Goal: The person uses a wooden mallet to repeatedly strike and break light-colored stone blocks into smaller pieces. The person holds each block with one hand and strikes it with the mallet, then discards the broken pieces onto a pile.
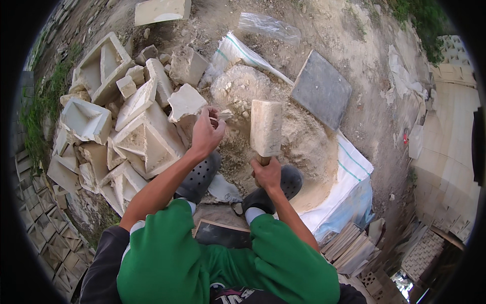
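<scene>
My right hand is wrapped round the short handle of a mallet with a thick, dust-covered block head. The head stands above a heap of pale crushed rubble between and beyond my feet. My left hand is closed in a pinch on a small pale fragment, over the left side of the heap. Just left of those fingers lies a broken chunk of the same pale material. The heap rests on a white woven sack with green stripes.
A pile of broken, hollow-backed cast blocks fills the left. Beyond the heap at right lies a dark square slab. Clear plastic film is at the back. Stacked thin slabs stand at lower right. My dark clogs flank the near rubble.
</scene>
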`<state>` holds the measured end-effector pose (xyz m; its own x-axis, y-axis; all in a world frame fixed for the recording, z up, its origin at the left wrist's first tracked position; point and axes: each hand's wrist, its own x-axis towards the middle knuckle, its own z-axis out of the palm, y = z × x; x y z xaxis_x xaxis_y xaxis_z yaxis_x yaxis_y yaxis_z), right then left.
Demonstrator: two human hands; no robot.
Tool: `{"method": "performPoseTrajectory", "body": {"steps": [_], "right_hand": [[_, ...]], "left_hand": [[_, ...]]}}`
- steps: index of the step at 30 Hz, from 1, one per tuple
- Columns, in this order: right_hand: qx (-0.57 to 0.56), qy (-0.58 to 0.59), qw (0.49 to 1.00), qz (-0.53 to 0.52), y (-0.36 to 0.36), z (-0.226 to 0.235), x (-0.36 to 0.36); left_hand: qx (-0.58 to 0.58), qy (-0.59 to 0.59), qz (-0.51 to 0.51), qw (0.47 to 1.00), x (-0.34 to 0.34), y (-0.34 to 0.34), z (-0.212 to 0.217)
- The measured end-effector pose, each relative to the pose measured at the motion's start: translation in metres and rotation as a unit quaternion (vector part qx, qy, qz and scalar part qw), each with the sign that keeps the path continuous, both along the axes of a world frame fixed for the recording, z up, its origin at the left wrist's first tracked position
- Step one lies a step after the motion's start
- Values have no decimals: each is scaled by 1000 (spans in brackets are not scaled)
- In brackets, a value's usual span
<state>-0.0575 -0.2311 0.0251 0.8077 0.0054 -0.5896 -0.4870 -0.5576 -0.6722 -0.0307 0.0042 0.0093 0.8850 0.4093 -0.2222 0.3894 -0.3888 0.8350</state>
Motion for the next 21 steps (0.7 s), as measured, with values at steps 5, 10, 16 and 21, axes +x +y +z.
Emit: {"method": "performPoseTrajectory", "body": {"steps": [5,10,16,21], "right_hand": [[28,-57,998,9,11,-10,-6],[-18,-90,995,46,32,2,24],[10,-70,996,48,37,15,40],[11,-40,998,50,34,7,41]], "left_hand": [[43,-8,-43,998,-7,-2,5],[81,18,-75,994,0,-4,10],[138,4,-124,983,6,6,3],[144,22,-125,981,9,7,9]]}}
